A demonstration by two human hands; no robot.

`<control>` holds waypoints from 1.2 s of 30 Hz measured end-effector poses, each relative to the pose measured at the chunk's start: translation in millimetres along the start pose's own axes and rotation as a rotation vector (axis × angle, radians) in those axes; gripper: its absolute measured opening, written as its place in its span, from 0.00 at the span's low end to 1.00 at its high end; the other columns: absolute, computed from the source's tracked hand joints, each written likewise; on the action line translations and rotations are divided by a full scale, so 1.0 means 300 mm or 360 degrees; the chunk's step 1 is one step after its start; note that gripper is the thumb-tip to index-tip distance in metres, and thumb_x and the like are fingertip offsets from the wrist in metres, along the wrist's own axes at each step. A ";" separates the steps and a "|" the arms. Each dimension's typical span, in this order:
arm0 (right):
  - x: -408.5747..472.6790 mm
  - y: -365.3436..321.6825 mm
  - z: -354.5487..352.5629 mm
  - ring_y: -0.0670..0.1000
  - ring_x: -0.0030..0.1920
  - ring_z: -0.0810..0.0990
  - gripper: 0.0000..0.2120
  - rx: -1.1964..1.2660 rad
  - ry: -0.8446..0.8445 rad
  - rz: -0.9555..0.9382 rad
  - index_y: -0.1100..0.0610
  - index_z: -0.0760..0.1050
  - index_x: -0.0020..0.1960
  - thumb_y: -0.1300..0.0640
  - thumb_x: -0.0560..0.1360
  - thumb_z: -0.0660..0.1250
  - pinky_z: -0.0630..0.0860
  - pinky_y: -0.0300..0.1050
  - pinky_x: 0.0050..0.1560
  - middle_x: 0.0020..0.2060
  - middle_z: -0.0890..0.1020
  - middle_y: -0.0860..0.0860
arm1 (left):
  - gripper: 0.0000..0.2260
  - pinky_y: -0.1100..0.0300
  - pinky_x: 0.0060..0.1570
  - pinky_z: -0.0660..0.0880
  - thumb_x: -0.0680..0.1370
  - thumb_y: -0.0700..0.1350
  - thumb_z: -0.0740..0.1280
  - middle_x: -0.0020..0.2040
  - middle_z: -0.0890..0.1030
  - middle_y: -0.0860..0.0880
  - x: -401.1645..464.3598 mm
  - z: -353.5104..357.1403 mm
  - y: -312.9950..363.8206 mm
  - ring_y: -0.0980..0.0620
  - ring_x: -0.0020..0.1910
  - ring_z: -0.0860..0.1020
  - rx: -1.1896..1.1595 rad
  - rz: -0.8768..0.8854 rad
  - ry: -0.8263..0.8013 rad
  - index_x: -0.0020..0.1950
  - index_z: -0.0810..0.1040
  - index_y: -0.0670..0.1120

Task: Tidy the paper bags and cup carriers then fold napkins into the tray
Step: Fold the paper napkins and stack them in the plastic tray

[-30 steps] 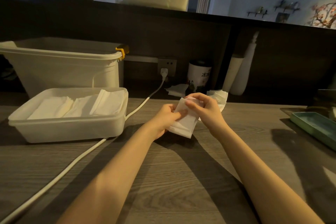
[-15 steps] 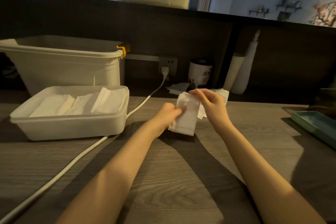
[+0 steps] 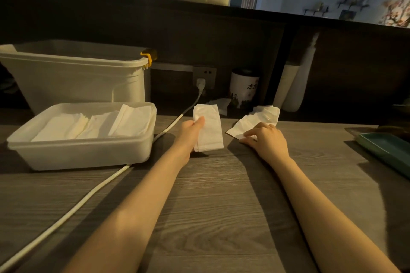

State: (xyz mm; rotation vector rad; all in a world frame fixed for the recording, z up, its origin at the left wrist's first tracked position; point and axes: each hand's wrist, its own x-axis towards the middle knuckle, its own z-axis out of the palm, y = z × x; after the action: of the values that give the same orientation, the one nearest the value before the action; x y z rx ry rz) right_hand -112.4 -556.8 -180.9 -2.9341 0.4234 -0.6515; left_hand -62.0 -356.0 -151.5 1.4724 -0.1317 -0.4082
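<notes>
Head view: my left hand [image 3: 190, 133] pinches a folded napkin [image 3: 209, 128] bound next, I judge, for the tray [image 3: 84, 155], while my right hand [image 3: 265, 139], fingers relaxed, touches the unfolded stack [image 3: 257, 119].

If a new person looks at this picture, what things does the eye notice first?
First, the folded napkin that the left hand holds upright at the centre. Then the right hand touching the napkin pile beside it, and the white tray of folded napkins at left.

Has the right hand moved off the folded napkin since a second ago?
Yes. The right hand left the folded white paper napkin and moved right, onto the loose white napkin pile.
</notes>
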 end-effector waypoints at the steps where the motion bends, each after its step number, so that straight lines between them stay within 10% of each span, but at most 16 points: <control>1: 0.001 -0.001 -0.002 0.53 0.56 0.73 0.17 -0.0021 0.0010 -0.0012 0.50 0.80 0.58 0.43 0.74 0.66 0.70 0.47 0.54 0.57 0.78 0.51 | 0.17 0.51 0.52 0.74 0.81 0.48 0.57 0.64 0.74 0.43 0.003 0.000 0.000 0.44 0.60 0.75 -0.0002 -0.0004 0.0002 0.68 0.67 0.43; 10: -0.003 -0.010 0.005 0.53 0.55 0.75 0.11 -0.0058 0.0153 0.0004 0.54 0.81 0.55 0.51 0.77 0.65 0.71 0.45 0.51 0.55 0.79 0.52 | 0.16 0.50 0.53 0.75 0.81 0.48 0.57 0.61 0.75 0.44 0.014 -0.003 -0.006 0.45 0.57 0.76 0.0091 0.0020 0.0048 0.66 0.69 0.42; 15: -0.011 -0.035 -0.040 0.47 0.50 0.77 0.09 0.0782 0.0326 0.0210 0.58 0.78 0.55 0.55 0.77 0.65 0.71 0.36 0.45 0.51 0.80 0.52 | 0.15 0.57 0.44 0.74 0.81 0.48 0.57 0.48 0.75 0.49 0.022 -0.015 -0.007 0.52 0.46 0.75 0.0115 0.0040 0.0145 0.65 0.69 0.42; 20: -0.033 -0.092 -0.137 0.50 0.47 0.83 0.06 0.1871 0.0177 0.0323 0.57 0.77 0.49 0.56 0.78 0.63 0.81 0.41 0.46 0.46 0.82 0.52 | 0.08 0.47 0.60 0.71 0.81 0.48 0.57 0.52 0.73 0.45 0.027 -0.029 -0.015 0.44 0.55 0.74 0.0132 0.0036 0.0233 0.49 0.73 0.46; 25: -0.056 -0.118 -0.193 0.47 0.39 0.83 0.10 0.2431 -0.0374 0.0289 0.62 0.75 0.55 0.58 0.80 0.59 0.80 0.38 0.39 0.43 0.82 0.54 | 0.17 0.48 0.62 0.70 0.81 0.49 0.58 0.59 0.73 0.45 0.018 -0.009 -0.006 0.43 0.60 0.72 0.0085 -0.0036 0.0246 0.68 0.67 0.45; 31: -0.060 -0.124 -0.172 0.46 0.40 0.83 0.09 0.2148 -0.0522 0.0340 0.58 0.78 0.51 0.55 0.79 0.61 0.79 0.37 0.37 0.41 0.83 0.51 | 0.13 0.51 0.43 0.78 0.81 0.50 0.58 0.55 0.79 0.43 -0.006 -0.001 -0.006 0.45 0.50 0.79 -0.0130 -0.0264 -0.0311 0.62 0.71 0.46; 36: -0.051 -0.126 -0.135 0.48 0.43 0.82 0.12 0.1727 -0.0346 0.0437 0.58 0.77 0.58 0.53 0.79 0.61 0.77 0.37 0.35 0.47 0.82 0.53 | 0.16 0.52 0.49 0.77 0.81 0.56 0.54 0.55 0.80 0.45 -0.019 0.009 -0.011 0.45 0.54 0.79 -0.0017 -0.0218 -0.0558 0.60 0.75 0.50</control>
State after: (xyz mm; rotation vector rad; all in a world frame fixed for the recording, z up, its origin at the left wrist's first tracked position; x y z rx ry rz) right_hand -133.7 -517.9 -144.3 -1.8426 0.2968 -0.3402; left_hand -68.7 -356.8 -153.6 1.3931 -0.3078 -0.7763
